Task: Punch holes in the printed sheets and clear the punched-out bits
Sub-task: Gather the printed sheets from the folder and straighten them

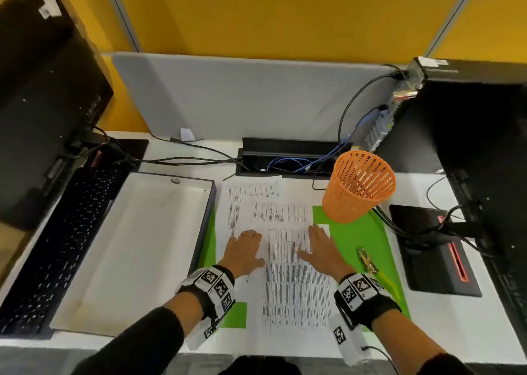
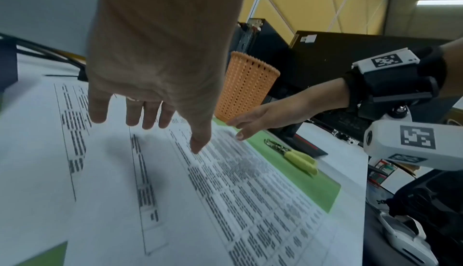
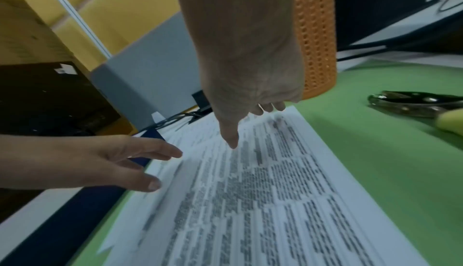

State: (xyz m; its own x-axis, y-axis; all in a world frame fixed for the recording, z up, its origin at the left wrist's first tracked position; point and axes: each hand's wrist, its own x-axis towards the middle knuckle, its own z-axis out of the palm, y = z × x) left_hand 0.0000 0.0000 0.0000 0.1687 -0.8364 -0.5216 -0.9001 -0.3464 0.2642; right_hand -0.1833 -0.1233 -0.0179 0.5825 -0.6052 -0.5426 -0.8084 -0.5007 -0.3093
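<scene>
Blurred print (image 3: 250,191) (illegible) under hands (image 1: 243,250)

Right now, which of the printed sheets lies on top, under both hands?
The nearest printed sheet, densely printed and running toward the desk edge. Left hand and right hand lie over it; the other sheets stick out behind.

both hands, left (image 1: 245,250) and right (image 1: 320,247), reach forward, fingers spread flat.

Sheets (image 1: 296,277): white printed pages, dense table text, spread flat and overlapping on green mat, fanned toward the far edge. Punch (image 1: 370,263): metal plier-type, yellow handles, lying on the mat just right of the sheets, jaws pointing away, handles toward the near edge.
</scene>
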